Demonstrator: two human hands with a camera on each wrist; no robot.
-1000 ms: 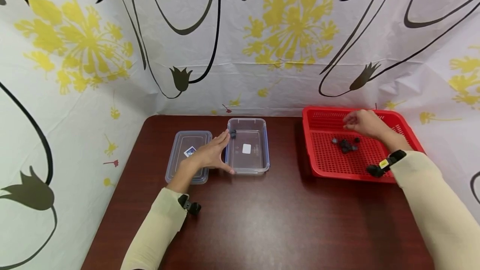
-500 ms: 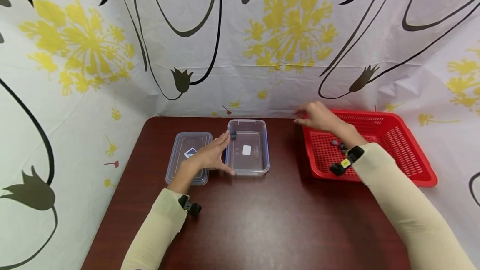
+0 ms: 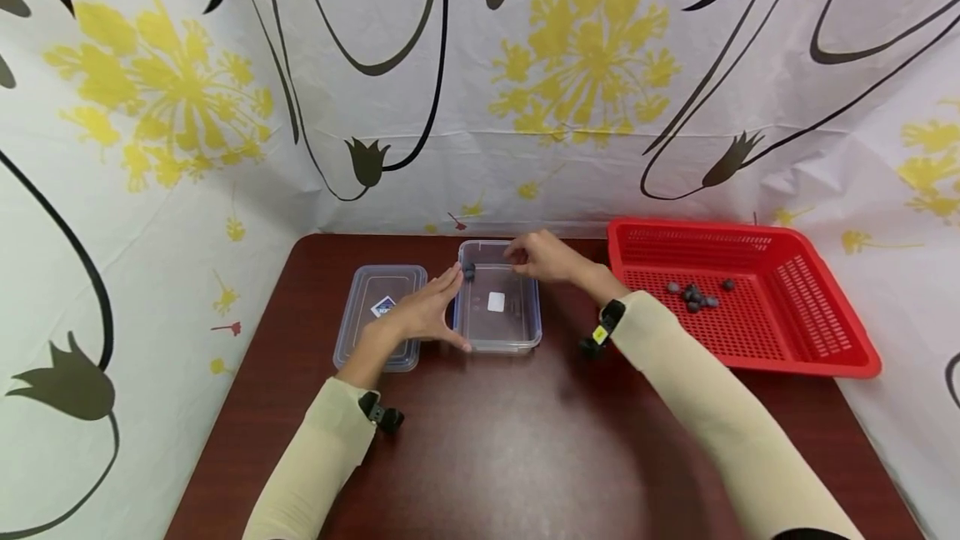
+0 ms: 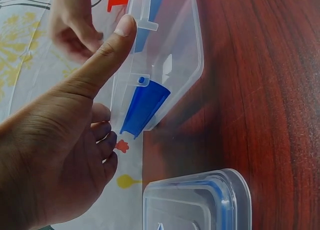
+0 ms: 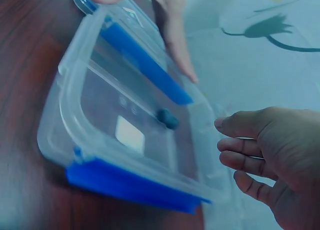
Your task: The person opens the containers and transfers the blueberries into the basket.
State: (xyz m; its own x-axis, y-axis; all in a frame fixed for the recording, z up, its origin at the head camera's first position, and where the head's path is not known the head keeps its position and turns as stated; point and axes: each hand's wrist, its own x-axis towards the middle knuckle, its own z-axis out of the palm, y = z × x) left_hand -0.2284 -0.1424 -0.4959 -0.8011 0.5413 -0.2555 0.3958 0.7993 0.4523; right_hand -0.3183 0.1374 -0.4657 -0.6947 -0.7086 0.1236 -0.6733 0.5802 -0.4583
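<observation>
A clear container [image 3: 496,332] with blue side clips stands at the table's middle. A pair of small dark round pieces [image 3: 468,271], like blueberries, sits against its left inner wall. My left hand [image 3: 420,308] rests against the container's left side, thumb spread toward the near corner and fingers reaching along the side. Above the container's right far corner hovers my right hand [image 3: 551,258]. Its fingers [image 5: 242,161] are bent in the right wrist view; whether anything sits between thumb and forefinger is hidden. Several similar dark pieces [image 3: 693,298] lie in the red basket [image 3: 780,332].
A clear lid [image 3: 367,286] with a blue-and-white label lies left of the container. The brown table [image 3: 495,448] meets a patterned white cloth wall [image 3: 480,157] behind. The basket's raised rim stands to the right of the container.
My right hand has moved left, from over the red basket to over the container. The left hand and the container have stayed in place.
</observation>
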